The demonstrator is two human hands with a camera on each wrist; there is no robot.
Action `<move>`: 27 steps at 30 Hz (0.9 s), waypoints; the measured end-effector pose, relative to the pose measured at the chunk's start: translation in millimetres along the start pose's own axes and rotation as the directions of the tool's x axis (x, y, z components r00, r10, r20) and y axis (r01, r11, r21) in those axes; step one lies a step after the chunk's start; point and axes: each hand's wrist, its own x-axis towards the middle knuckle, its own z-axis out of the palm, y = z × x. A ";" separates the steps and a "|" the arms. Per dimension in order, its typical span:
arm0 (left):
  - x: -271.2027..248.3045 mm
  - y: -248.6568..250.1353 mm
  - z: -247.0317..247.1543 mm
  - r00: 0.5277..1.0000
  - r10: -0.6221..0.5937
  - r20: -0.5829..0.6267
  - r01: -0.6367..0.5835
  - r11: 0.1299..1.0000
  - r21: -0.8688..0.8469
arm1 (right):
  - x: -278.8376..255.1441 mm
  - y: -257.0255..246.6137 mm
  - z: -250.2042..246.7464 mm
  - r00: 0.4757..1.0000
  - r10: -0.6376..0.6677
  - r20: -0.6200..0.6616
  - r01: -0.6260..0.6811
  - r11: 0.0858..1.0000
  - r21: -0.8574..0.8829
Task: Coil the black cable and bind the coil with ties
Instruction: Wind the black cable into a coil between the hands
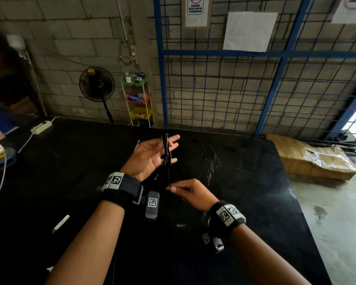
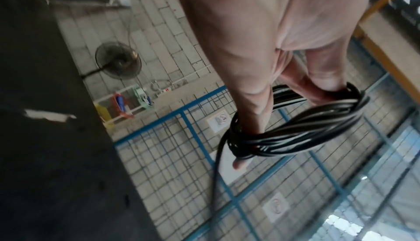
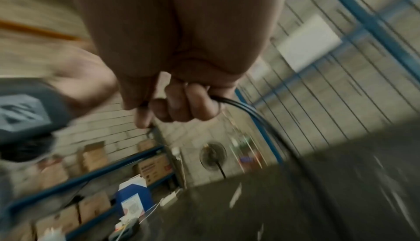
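Observation:
The black cable (image 1: 166, 151) is wound in several loops around the spread fingers of my left hand (image 1: 150, 157), held palm up above the black table (image 1: 60, 165). In the left wrist view the coil (image 2: 295, 131) runs from the thumb round the straight fingers of the left hand (image 2: 261, 47). One strand (image 1: 169, 175) drops from the coil to my right hand (image 1: 185, 190), just below and nearer me, which pinches it between thumb and curled fingers. In the blurred right wrist view the cable (image 3: 247, 110) leaves that right hand (image 3: 181, 99) and trails down to the right.
A pale strip (image 1: 61, 223) and a small pale piece (image 1: 180, 225) lie on the table near me. A white power strip (image 1: 41, 127) sits at its far left. Behind stand a fan (image 1: 97, 84), a small rack (image 1: 138, 99), a blue mesh fence (image 1: 234, 89) and a cardboard box (image 1: 310, 157).

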 end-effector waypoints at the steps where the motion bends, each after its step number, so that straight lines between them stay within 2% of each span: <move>1: 0.5 -2.1 -4.0 0.999 -0.010 -0.040 0.011 1.000 0.024 | -5.8 -9.2 -0.6 0.999 -0.027 0.018 0.029 0.993 -0.114; 4: -3.6 -9.6 -13.8 0.992 -0.036 -0.120 0.043 0.997 0.060 | -19.9 -46.2 -20.6 0.994 -0.109 0.033 0.113 0.924 -0.365; 6: -7.4 -14.6 -17.5 0.988 -0.069 -0.139 0.078 0.995 0.062 | -26.0 -77.3 -40.7 0.987 -0.156 0.030 0.155 0.904 -0.399; 10: -11.6 -26.2 -18.5 0.990 -0.090 -0.104 0.099 0.991 0.085 | -24.3 -122.6 -77.2 0.972 -0.214 0.094 0.233 0.884 -0.405; 15: -16.5 -31.5 -14.5 0.990 -0.131 -0.044 0.136 0.981 0.140 | -3.1 -128.5 -99.4 0.950 -0.300 0.081 0.304 0.841 -0.448; 21: -25.2 -24.3 -2.7 0.978 -0.188 0.087 0.171 0.969 0.177 | 13.6 -118.6 -104.2 0.939 -0.341 0.048 0.330 0.850 -0.411; 27: -32.7 -16.5 2.2 0.959 -0.193 0.207 0.161 0.973 0.163 | 22.5 -104.4 -113.4 0.958 -0.286 -0.015 0.277 0.939 -0.205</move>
